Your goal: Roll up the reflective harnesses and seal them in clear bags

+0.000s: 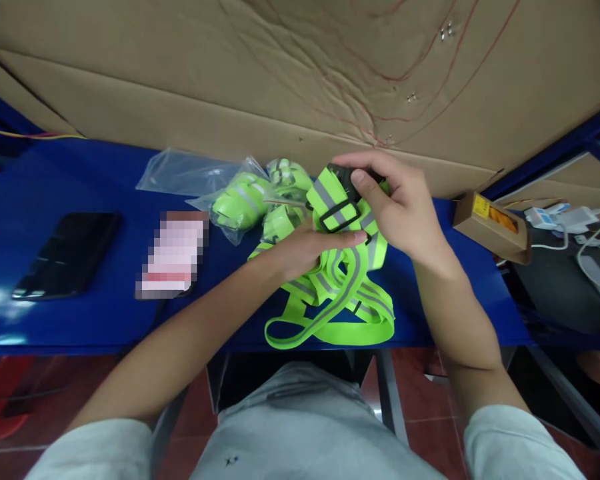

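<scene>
A neon-green reflective strap point(350, 283) with grey stripes lies looped on the blue table, its upper part raised between my hands. My left hand point(313, 248) is closed around the strap beneath a black slide buckle point(340, 215), thumb pointing right. At the strap's top, my right hand point(387, 193) pinches a black plastic piece point(344, 177), partly hidden by the fingers. Just left of my hands sit rolled green straps in clear plastic bags point(240, 202).
An empty-looking clear bag point(185, 175) lies at the back. To the left are a black phone point(70, 253) and a phone with a blurred screen point(173, 253). A small cardboard box point(490, 227) stands at right. Cardboard point(280, 127) lines the back.
</scene>
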